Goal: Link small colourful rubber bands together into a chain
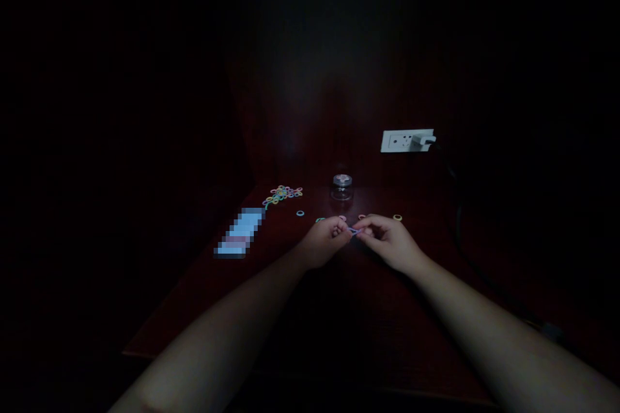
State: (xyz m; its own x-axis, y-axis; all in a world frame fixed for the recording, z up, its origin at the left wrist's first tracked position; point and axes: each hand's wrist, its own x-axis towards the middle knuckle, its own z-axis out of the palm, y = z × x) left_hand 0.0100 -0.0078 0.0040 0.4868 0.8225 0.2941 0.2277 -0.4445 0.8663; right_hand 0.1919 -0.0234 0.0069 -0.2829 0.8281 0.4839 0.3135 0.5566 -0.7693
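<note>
Spanning the small gap between both hands, a purplish band (356, 231) is just above the table (300, 310), near its middle. The left grip (323, 242) pinches one end between thumb and fingers, and the right grip (393, 244) pinches the other. Whether it is one loop or two joined is too small to tell; no link to any other ring shows.

Just beyond the hands lie separate rings: a blue ring (300, 213) to the left, a yellow ring (397, 217) to the right, and green and pink ones between, partly hidden by the fingers. These appear untouched and unjoined. Farther left, a colourful cluster of rings (283, 194) looks at least partly linked, so I judge some joining done, with the loose rings left over; the dimness prevents a count.

Behind the hands a clear lidded jar (342, 188) stands upright. A pixelated, phone-like slab (241, 233) lies near the cluster, and a white wall socket (400, 141) holds a plug (423, 140).
</note>
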